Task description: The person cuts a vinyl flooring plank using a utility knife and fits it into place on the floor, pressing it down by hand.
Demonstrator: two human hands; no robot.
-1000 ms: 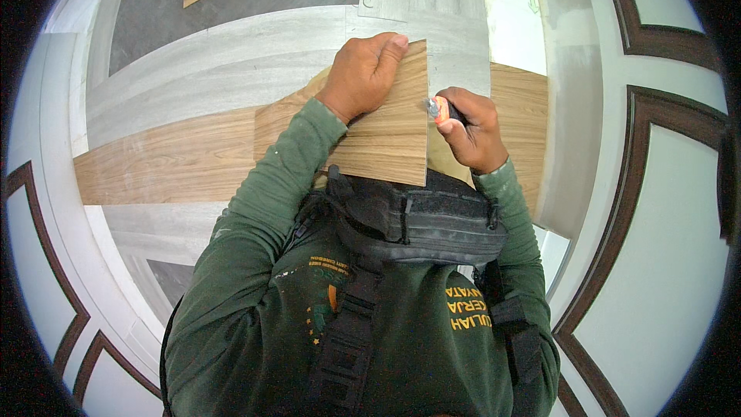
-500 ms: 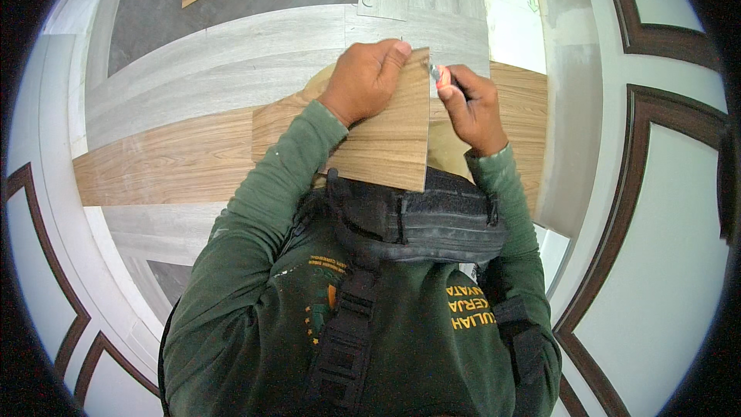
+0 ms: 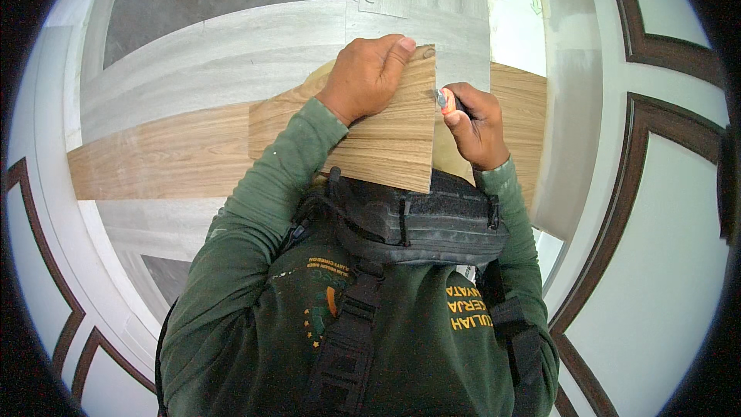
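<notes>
Pressing one oak-coloured plank (image 3: pixel 386 143) flat, the left hand (image 3: pixel 369 73) lay spread; the right hand (image 3: pixel 477 125) gripped one orange-tipped knife (image 3: pixel 444 100).

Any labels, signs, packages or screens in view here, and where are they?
No packages, signs or screens.
Round green and orange embroidered emblem: on the green shirt's chest, left of the black harness strap.
Yellow lettering patch: on the shirt, right of the strap, curved rows, upside down in view.
</notes>
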